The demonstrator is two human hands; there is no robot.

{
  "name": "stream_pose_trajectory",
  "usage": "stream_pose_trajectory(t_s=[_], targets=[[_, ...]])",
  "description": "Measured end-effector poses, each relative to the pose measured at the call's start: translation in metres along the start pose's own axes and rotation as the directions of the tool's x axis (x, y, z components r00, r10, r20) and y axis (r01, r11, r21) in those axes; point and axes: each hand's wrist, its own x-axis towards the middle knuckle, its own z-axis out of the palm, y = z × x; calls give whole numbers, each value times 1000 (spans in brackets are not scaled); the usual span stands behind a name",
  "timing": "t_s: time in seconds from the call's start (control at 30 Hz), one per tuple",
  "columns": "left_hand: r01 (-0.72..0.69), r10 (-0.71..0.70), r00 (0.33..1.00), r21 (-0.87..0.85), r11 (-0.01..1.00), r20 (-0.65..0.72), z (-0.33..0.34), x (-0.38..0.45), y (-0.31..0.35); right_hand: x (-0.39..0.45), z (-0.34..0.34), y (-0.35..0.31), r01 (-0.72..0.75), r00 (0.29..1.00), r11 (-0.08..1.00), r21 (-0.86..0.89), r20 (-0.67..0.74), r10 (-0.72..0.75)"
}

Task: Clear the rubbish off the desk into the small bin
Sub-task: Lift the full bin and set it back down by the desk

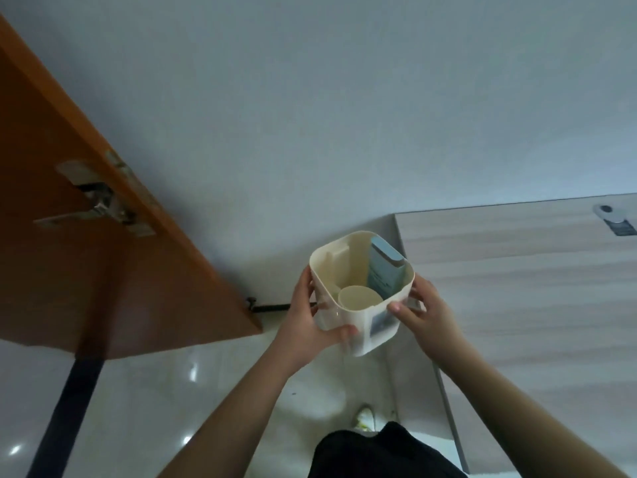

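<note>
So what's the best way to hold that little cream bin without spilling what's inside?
Grip the small bin by two opposite side walls just under the rim, one hand from each side, as the left hand and right hand do now. It is squarish and open-topped with a blue box and a pale cup loose inside, so keeping it upright probably matters.

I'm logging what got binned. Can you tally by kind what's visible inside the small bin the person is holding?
Inside the small bin, held by the left hand and right hand:
Blue-grey box: 1
Cream cup: 1
Cream blocky piece, kind unclear: 1
Total: 3 visible
</note>
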Motion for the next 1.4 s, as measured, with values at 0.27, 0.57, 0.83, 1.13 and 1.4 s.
stream_pose_trajectory(t_s=[0.27,0.57,0.83,1.13,1.4], targets=[[38,-43,997,77,996,65,13,89,7,58,-27,12,-48,996,999,22,-74,49],[-43,7,980,182,982,198,26,176,23,106,-49,17,-115,974,993,-39,-203,105],[-110,18,894,181,977,447,20,246,18,142,-45,18,-229,923,964,-133,-344,172],[-197,24,764,198,960,644,42,308,31,141,-48,25,-328,800,945,21,-527,289],[-232,11,719,226,946,695,94,334,33,148,-77,32,-243,775,952,186,-553,306]])
